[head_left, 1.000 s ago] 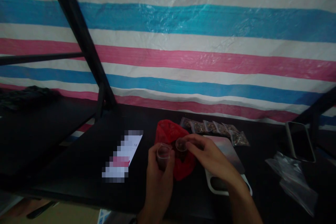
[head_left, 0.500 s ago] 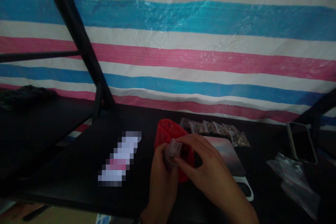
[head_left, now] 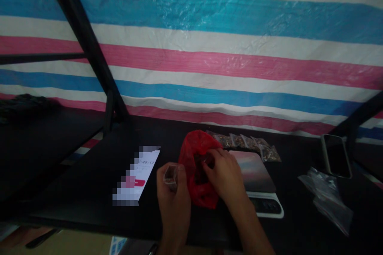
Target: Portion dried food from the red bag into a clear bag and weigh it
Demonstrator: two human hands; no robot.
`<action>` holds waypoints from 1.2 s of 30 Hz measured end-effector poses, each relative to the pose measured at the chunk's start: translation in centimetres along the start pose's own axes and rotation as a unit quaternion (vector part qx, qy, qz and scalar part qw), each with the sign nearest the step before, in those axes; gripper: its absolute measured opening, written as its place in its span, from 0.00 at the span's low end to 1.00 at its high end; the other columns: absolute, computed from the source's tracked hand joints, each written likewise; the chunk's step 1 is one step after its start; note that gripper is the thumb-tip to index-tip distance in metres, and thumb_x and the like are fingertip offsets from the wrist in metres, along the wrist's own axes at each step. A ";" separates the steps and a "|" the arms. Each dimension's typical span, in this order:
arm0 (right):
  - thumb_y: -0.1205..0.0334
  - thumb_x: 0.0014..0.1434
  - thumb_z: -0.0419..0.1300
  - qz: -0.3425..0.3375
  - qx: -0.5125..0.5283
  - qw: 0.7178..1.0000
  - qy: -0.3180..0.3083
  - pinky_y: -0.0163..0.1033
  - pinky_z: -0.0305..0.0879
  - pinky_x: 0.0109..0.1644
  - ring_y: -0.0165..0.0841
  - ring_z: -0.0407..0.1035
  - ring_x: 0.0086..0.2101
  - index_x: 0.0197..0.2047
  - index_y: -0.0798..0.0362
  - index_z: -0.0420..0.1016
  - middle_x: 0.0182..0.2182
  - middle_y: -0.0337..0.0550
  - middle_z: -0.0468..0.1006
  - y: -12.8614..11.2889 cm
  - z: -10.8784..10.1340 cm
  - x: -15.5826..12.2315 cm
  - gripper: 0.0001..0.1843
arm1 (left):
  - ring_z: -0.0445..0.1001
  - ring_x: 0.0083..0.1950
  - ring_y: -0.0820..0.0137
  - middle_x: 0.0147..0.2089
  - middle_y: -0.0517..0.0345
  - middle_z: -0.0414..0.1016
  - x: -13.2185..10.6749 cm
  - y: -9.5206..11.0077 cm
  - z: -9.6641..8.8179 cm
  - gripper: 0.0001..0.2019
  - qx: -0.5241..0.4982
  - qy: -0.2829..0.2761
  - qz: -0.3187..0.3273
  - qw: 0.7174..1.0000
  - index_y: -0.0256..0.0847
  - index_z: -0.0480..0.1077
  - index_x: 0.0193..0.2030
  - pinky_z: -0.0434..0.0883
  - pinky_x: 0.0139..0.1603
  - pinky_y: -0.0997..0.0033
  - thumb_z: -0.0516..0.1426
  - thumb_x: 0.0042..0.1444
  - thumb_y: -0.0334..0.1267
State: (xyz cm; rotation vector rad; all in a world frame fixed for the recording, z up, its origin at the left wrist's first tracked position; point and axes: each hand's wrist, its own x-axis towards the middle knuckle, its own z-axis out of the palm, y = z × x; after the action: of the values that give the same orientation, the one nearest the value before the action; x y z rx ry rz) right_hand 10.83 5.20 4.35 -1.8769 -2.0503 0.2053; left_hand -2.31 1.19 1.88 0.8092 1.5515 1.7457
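My left hand (head_left: 173,195) is closed around a small clear plastic bag (head_left: 170,175), its mouth spread upward. My right hand (head_left: 226,171) reaches into the mouth of a red plastic bag (head_left: 191,147). Its fingers pinch what looks like a small clear plastic cup, mostly hidden by the fingers and the red bag. Dark contents show inside the red bag. Right of it lies a flat scale (head_left: 253,171) with a metal top and white edge. Behind the scale, several small filled clear bags (head_left: 237,140) lie in a row.
A lit phone (head_left: 146,171), partly pixelated, lies at left on the black table (head_left: 89,191). Flat clear bags (head_left: 329,195) and a dark-screened phone (head_left: 336,155) are at right. A black metal post (head_left: 86,40) rises at left before the striped plastic sheet (head_left: 209,40).
My hands have moved apart. My right hand has gone from the clear bag's mouth into the red bag with the cup; my left hand has shifted left, holding the clear bag.
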 end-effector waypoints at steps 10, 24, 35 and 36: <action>0.65 0.66 0.62 0.023 0.002 0.998 0.060 0.48 0.66 0.60 0.47 0.74 0.55 0.59 0.52 0.78 0.59 0.52 0.80 -0.1 2.3 1.7 0.18 | 0.69 0.31 0.69 0.30 0.65 0.70 2.0 -0.8 0.0 0.15 0.069 -0.026 0.026 0.997 0.44 0.66 0.36 0.69 0.34 0.69 0.65 0.42 0.40; 0.63 0.63 0.67 -0.003 0.048 0.999 0.009 0.49 0.65 0.59 0.47 0.73 0.55 0.55 0.52 0.81 0.53 0.48 0.84 0.3 1.0 0.8 0.16 | 0.67 0.31 0.70 0.30 0.67 0.68 2.7 -1.9 0.1 0.14 0.020 -0.020 0.001 1.000 0.45 0.66 0.35 0.65 0.32 0.70 0.64 0.40 0.36; 0.62 0.63 0.71 -0.037 0.099 0.994 0.004 0.49 0.66 0.56 0.46 0.75 0.54 0.54 0.47 0.83 0.52 0.43 0.85 0.7 1.8 2.4 0.16 | 0.67 0.32 0.70 0.30 0.65 0.68 3.0 -1.6 0.5 0.10 -0.009 0.073 0.067 0.995 0.43 0.67 0.30 0.65 0.32 0.68 0.63 0.39 0.35; 0.61 0.62 0.72 -0.040 0.109 0.993 -0.003 0.48 0.67 0.56 0.46 0.75 0.53 0.53 0.46 0.83 0.51 0.43 0.86 0.6 1.9 2.5 0.16 | 0.66 0.32 0.70 0.30 0.65 0.68 3.1 -1.7 0.5 0.10 -0.012 0.074 0.070 0.995 0.43 0.67 0.30 0.65 0.32 0.68 0.63 0.39 0.34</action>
State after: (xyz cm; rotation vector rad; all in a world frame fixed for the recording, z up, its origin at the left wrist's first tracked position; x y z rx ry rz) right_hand 10.60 7.98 2.82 -1.6635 -2.0124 0.3984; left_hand -3.64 4.16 0.35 0.8085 1.5988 1.9622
